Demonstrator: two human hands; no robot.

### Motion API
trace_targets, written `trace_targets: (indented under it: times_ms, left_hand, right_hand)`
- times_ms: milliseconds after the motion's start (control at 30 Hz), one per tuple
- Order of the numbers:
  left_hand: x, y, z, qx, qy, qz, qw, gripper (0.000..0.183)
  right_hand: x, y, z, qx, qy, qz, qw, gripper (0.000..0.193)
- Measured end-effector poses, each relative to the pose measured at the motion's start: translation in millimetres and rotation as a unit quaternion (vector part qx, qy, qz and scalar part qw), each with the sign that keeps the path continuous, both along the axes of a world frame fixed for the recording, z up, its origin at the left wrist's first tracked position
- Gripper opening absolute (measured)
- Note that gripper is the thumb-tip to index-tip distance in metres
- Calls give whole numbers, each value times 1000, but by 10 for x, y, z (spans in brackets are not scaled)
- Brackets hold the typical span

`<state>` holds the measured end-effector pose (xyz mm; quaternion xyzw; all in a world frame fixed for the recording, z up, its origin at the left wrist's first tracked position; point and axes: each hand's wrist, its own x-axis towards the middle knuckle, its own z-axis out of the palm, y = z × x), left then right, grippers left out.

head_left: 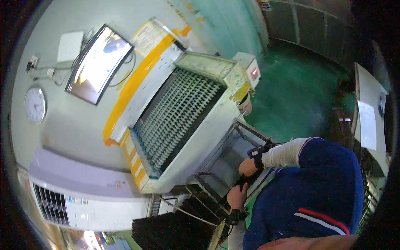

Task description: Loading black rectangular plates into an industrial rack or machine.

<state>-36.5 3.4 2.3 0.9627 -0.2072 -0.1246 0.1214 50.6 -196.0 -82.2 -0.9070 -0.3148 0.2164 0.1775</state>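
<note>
My right hand (248,166) is curled at the rack's near side, just above my left hand. A dark strap with a small device (255,152) sits on that wrist, below a whitish sleeve. My left hand (236,198) is closed close by, with a black band (236,216) on its wrist. Between the two hands lies a dark piece (241,181); its kind is too small and dim to tell. Both hands are beside a metal-framed rack (204,174) with a grey sheet-like surface (228,160) inside. Most fingertips are hidden.
Beyond the rack stands a white machine with rows of green rollers (179,112). A stack of dark ribbed racks (166,231) is at the lower middle, near a white air conditioner (91,204). A bucket (246,105) stands by the machine's end; a white board (368,121) is at right.
</note>
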Motion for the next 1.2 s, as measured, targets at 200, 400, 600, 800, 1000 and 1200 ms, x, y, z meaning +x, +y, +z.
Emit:
trace_targets:
  times_ms: [200, 400, 600, 800, 1000, 1200]
  left_hand:
    - [14, 50, 134, 3, 23, -20, 1000, 61]
    - [-37, 92, -26, -106, -83, -43, 990, 53]
    - [-56, 121, -110, -67, -61, 2, 996, 51]
    - [65, 138, 69, -109, 1, -30, 994, 51]
    - [32, 81, 58, -112, -18, 20, 993, 52]
    - [109, 91, 81, -160, -47, 35, 985, 57]
  right_hand:
    - [-142, 112, 466, 28, -70, -2, 997, 21]
    - [-224, -23, 1272, 147, -196, 10, 969, 20]
    - [-122, -28, 2277, 136, -209, 14, 968, 26]
    - [63, -444, 2955, 187, -262, -116, 940, 31]
    - [344, -700, 3099, 638, 59, -408, 651, 23]
    - [927, -649, 2675, 677, 250, -313, 618, 26]
